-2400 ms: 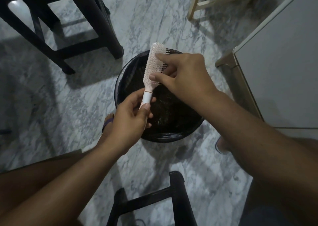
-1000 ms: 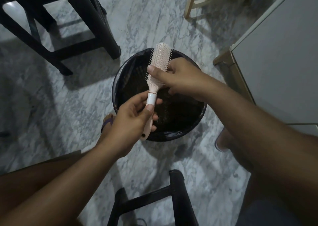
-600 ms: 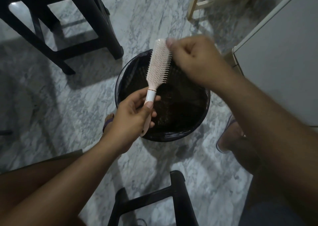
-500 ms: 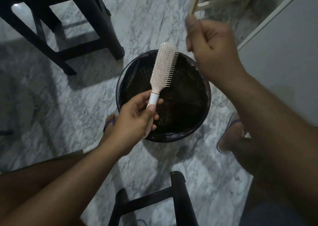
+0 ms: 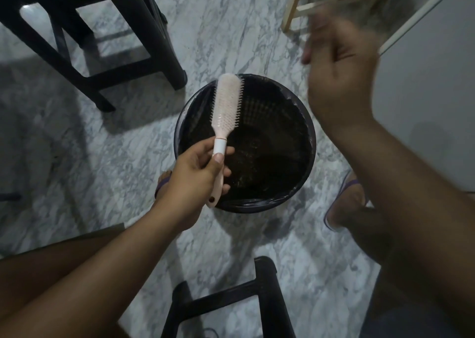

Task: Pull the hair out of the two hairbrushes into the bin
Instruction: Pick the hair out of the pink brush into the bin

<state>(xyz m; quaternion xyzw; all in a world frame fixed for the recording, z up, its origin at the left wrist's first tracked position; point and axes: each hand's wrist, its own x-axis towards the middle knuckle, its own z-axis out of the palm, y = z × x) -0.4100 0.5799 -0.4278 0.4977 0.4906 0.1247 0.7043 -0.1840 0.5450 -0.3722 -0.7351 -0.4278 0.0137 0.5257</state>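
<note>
A pale pink hairbrush (image 5: 226, 106) with a white collar on its handle is held over the left part of a round black bin (image 5: 305, 173) on the marble floor. My left hand (image 5: 198, 178) grips the brush by its handle, bristles facing up toward me. My right hand (image 5: 339, 72) is raised above the bin's right rim, well clear of the brush; it is blurred, fingers loosely curled, and I cannot tell whether any hair is in it. Only one hairbrush is in view. The bin's inside looks dark with a liner.
A black stool (image 5: 102, 62) stands at the far left, and another black stool frame (image 5: 262, 294) is close in front of me. Pale wooden legs (image 5: 303, 5) are at the top right. A white cabinet (image 5: 431, 93) is on the right. My sandalled feet (image 5: 347, 204) flank the bin.
My right hand pinched at the bristles, then pulled up and away to the right of the brush. My left hand turned the brush so its bristles face up.
</note>
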